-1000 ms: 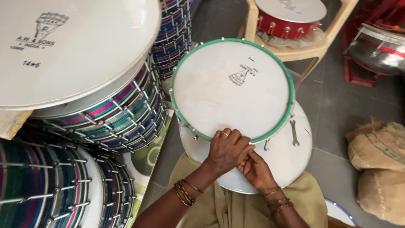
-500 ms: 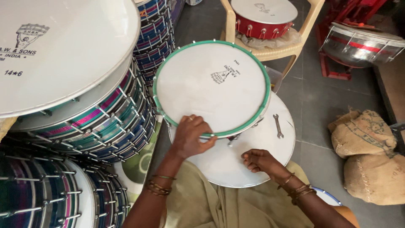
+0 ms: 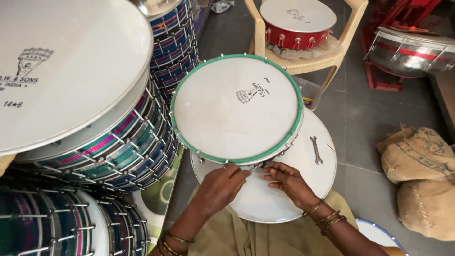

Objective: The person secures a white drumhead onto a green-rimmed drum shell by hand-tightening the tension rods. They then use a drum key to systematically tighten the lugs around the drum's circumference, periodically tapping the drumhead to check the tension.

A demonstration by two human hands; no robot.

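A round drum with a white skin and a green rim rests tilted on a larger white drum head that lies across my lap. My left hand and my right hand meet at the near edge of the green rim, fingertips pinched on a small metal fitting there. A small spanner lies on the lower drum head, to the right of my right hand. Bangles are on both wrists.
Stacks of striped drums with metal tension rods fill the left side. A red drum sits on a beige plastic chair. A steel drum and burlap sacks stand on the right.
My hands were apart on the rim; now they have come together at its near edge. The green-rimmed drum has turned slightly.
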